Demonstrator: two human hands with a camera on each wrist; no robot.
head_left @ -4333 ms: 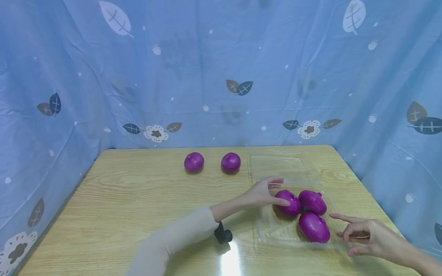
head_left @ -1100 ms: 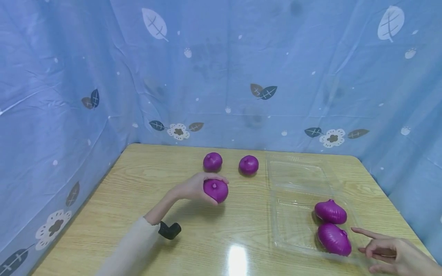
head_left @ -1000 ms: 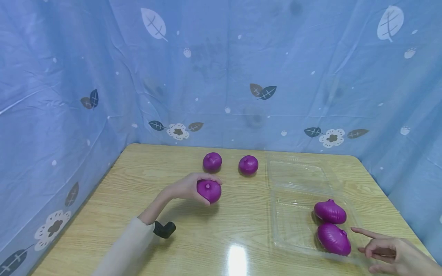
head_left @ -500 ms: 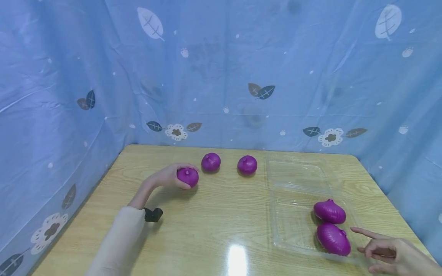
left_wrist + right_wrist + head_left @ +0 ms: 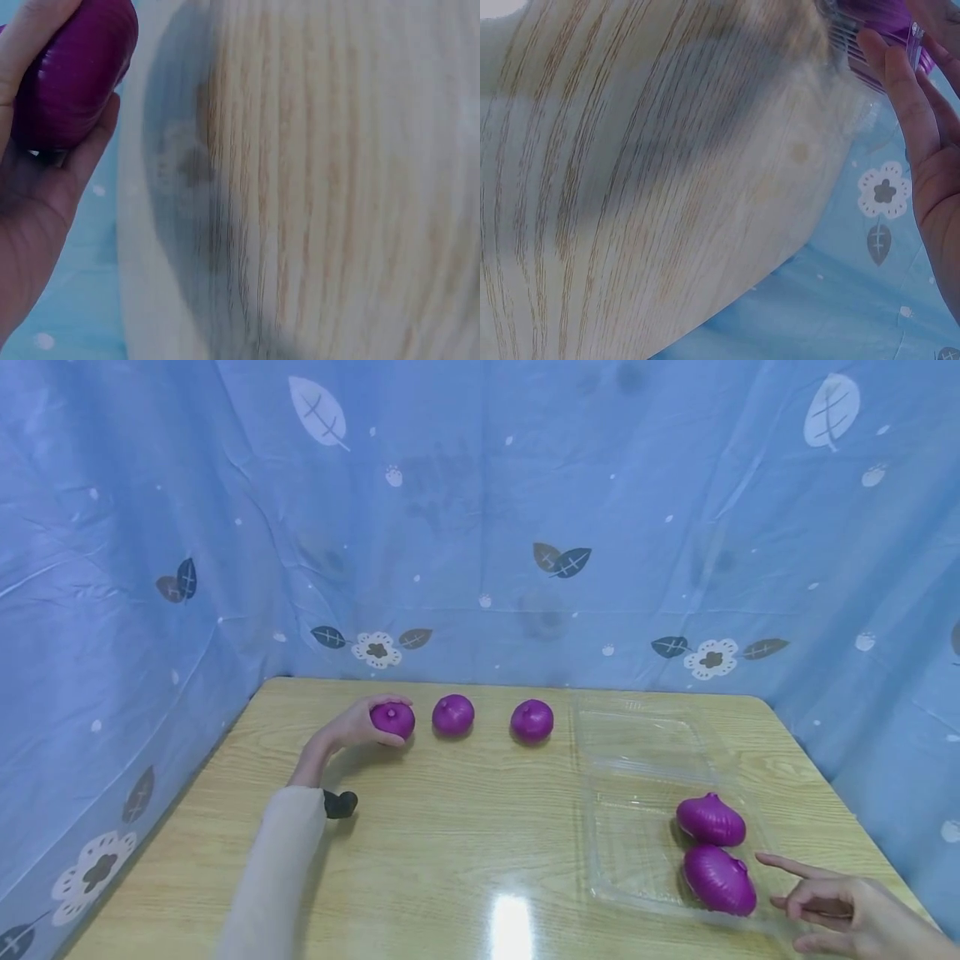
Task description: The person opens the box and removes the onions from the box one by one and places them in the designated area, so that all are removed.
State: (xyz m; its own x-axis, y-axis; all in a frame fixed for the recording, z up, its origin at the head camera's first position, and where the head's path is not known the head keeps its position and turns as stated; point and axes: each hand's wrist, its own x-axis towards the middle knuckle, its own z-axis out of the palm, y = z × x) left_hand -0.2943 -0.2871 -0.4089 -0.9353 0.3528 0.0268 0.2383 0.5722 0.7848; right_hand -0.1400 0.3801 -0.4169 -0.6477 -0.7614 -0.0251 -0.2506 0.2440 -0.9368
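Note:
My left hand [image 5: 358, 724] grips a purple onion [image 5: 393, 720] at the back left of the table, thumb in front and fingers behind. In the left wrist view the same onion [image 5: 79, 75] sits between thumb and fingers. Two more purple onions, one in the middle [image 5: 453, 715] and one to its right [image 5: 532, 722], stand in a row beside it. The clear plastic box [image 5: 592, 852] holds two onions, a rear one [image 5: 711, 820] and a front one [image 5: 720, 880]. My right hand [image 5: 847, 906] is at the box's right side, index finger extended; contact is unclear.
The box's clear lid [image 5: 645, 735] lies folded back towards the rear of the wooden table [image 5: 420, 843]. A blue patterned curtain [image 5: 480, 527] surrounds the table's back and sides. A black wrist camera [image 5: 340, 804] sticks out from the left sleeve [image 5: 273, 868].
My left hand has taken an onion from the box and carried it left and back, into line with the other two. Two onions stay in the box; the right hand keeps its place beside it.

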